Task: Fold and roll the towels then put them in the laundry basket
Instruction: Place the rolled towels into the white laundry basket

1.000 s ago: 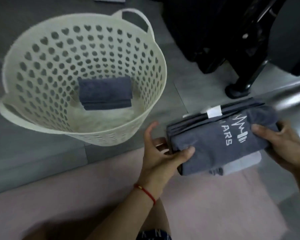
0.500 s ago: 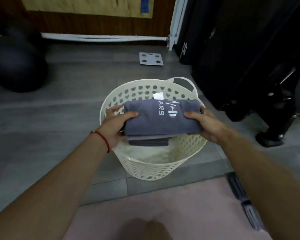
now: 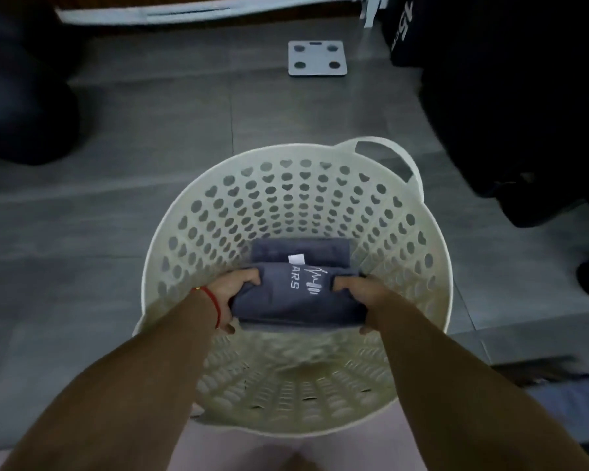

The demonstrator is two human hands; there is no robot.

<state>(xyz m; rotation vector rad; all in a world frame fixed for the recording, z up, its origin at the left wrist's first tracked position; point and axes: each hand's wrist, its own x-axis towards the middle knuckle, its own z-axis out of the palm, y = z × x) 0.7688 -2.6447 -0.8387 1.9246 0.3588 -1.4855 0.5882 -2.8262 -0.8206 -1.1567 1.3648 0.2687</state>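
From the head camera, both forearms reached down into the cream laundry basket (image 3: 432, 260), whose walls were pierced with heart-shaped holes and whose one visible handle stood at the far right of the rim. The left hand (image 3: 232, 290), with a red string bracelet (image 3: 211, 302) at its wrist, gripped the left end of a folded grey towel (image 3: 293, 300), fingers curled over the top edge and the thumb showing below. The right hand (image 3: 357, 294) gripped the right end the same way. The towel was held level inside the basket, its white lettering and a small white tag facing up. Just beyond it, lower in the basket, lay a second folded grey towel (image 3: 300, 249), partly covered by the held one; whether the two touched could not be told. The basket stood on a grey tiled floor (image 3: 143, 185), and a white bathroom scale (image 3: 317, 58) lay on the tiles well behind it. Dark, unclear shapes filled the left and right edges.
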